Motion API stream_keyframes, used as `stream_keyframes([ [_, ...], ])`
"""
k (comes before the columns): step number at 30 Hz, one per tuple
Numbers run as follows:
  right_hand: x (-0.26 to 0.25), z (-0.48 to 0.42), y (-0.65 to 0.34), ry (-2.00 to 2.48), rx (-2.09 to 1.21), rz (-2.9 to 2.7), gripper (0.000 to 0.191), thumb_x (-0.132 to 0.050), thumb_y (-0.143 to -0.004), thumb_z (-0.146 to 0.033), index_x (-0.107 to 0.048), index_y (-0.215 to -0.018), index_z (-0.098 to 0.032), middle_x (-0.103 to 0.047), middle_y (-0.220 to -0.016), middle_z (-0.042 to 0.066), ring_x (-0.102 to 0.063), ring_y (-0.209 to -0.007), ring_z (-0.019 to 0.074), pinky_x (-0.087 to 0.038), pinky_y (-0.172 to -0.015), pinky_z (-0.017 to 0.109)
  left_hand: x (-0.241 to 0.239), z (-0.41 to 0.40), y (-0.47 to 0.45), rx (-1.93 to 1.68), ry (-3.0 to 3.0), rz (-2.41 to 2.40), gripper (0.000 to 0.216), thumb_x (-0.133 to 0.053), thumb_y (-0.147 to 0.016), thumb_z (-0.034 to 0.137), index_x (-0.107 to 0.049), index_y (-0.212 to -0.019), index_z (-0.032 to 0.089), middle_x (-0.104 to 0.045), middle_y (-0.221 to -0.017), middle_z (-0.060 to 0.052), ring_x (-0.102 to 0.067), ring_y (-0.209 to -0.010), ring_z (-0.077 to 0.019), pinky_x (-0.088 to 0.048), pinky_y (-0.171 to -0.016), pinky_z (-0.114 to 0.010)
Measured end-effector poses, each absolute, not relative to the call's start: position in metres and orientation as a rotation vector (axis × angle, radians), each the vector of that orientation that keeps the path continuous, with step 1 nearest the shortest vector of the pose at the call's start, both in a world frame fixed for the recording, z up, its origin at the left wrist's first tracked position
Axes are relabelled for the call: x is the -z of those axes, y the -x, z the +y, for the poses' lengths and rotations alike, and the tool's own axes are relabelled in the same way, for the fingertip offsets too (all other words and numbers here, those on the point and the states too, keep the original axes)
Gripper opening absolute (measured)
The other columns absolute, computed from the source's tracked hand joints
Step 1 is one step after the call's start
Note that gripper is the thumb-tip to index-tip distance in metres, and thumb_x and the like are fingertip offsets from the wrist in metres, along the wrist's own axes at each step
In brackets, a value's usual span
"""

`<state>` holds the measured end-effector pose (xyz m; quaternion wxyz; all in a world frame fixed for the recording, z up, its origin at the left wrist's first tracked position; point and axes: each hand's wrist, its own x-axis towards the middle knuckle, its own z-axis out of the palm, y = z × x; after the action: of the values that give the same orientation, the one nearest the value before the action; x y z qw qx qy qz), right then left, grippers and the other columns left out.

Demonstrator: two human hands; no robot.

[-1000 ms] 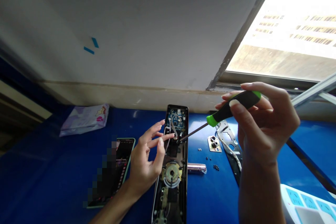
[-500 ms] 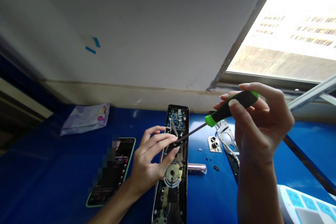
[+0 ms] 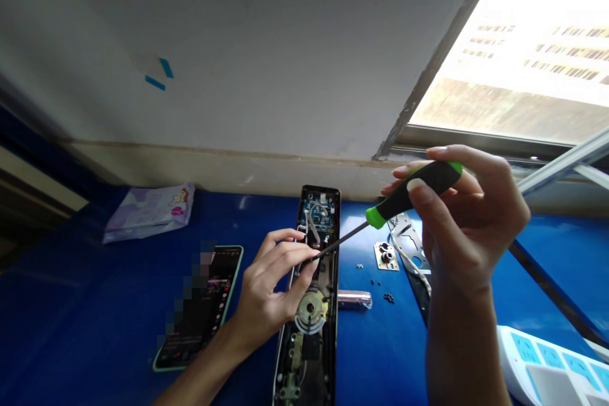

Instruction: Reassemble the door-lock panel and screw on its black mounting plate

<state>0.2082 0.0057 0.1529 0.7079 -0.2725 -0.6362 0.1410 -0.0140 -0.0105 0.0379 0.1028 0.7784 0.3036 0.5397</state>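
My right hand (image 3: 469,228) grips a screwdriver (image 3: 412,193) with a black and green handle, its shaft slanting down to the left. My left hand (image 3: 273,285) pinches thumb and forefinger together around the shaft's lower end; whether a small part is also between them is hidden. Beneath the fingers lies a long, narrow black housing (image 3: 311,358), open side up, resembling a door lock panel. Inside it are a blue circuit board (image 3: 314,219) at the far end, thin wires, and a round metal disc (image 3: 310,309) in the middle.
A phone (image 3: 204,311) lies left of the housing, with a pale packet (image 3: 150,210) behind it. To the right are loose small screws (image 3: 389,297), a square metal part (image 3: 386,256), a metal plate with a cable (image 3: 410,238), and a white power strip (image 3: 537,355). The wall stands behind.
My left thumb and forefinger have closed together at the screwdriver's lower end. Both hands and the screwdriver appear slightly further left, partly because the whole view has shifted.
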Motion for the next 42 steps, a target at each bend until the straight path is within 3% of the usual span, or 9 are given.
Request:
stream_keyframes([
  [6,-0.154,0.000,-0.207,0.636,-0.267,-1.447,0.039,-0.079,-0.084,-0.007,-0.077,-0.119,-0.025,-0.080,-0.095,0.001,-0.081,-0.087,0.0227,-0.073,-0.065,0.036,-0.038,-0.009,0.014,-1.538,-2.405,0.854,0.018,-0.067,-0.098,0.005,-0.067,-0.108,0.020,-0.077,-0.097,-0.003,-0.069,-0.103,-0.0222,-0.057,-0.102,-0.042],
  [15,-0.157,-0.005,-0.208,0.627,-0.282,-1.609,0.050,-0.081,-0.084,-0.008,-0.076,-0.130,-0.027,-0.084,-0.107,0.004,-0.082,-0.090,0.0239,-0.075,-0.071,0.038,-0.030,-0.007,0.019,-1.359,-2.557,0.843,0.022,-0.063,-0.099,0.004,-0.070,-0.115,0.019,-0.072,-0.104,-0.008,-0.058,-0.124,-0.0281,-0.055,-0.105,-0.044],
  [24,-0.156,-0.003,-0.209,0.596,-0.274,-1.598,0.049,-0.081,-0.084,-0.007,-0.075,-0.128,-0.027,-0.083,-0.108,0.003,-0.083,-0.099,0.0260,-0.076,-0.074,0.039,-0.036,-0.004,0.017,-1.421,-2.434,0.892,0.016,-0.067,-0.100,0.009,-0.070,-0.109,0.021,-0.072,-0.097,-0.004,-0.062,-0.114,-0.0252,-0.054,-0.105,-0.045],
  [37,-0.155,-0.005,-0.207,0.622,-0.484,-1.660,0.051,-0.074,-0.089,-0.004,-0.069,-0.135,-0.028,-0.082,-0.115,0.004,-0.083,-0.097,0.0255,-0.076,-0.075,0.041,-0.040,-0.005,0.028,-1.276,-2.439,0.870,0.017,-0.067,-0.101,0.011,-0.073,-0.111,0.024,-0.075,-0.100,-0.005,-0.058,-0.122,-0.0270,-0.053,-0.107,-0.044],
  [42,-0.153,-0.003,-0.202,0.644,-0.454,-1.654,0.060,-0.081,-0.084,-0.003,-0.069,-0.138,-0.027,-0.083,-0.110,0.003,-0.083,-0.096,0.0251,-0.075,-0.081,0.040,-0.033,-0.012,0.028,-1.297,-2.399,0.983,0.025,-0.062,-0.103,0.011,-0.070,-0.121,0.026,-0.070,-0.118,-0.007,-0.053,-0.132,-0.0267,-0.050,-0.114,-0.046],
])
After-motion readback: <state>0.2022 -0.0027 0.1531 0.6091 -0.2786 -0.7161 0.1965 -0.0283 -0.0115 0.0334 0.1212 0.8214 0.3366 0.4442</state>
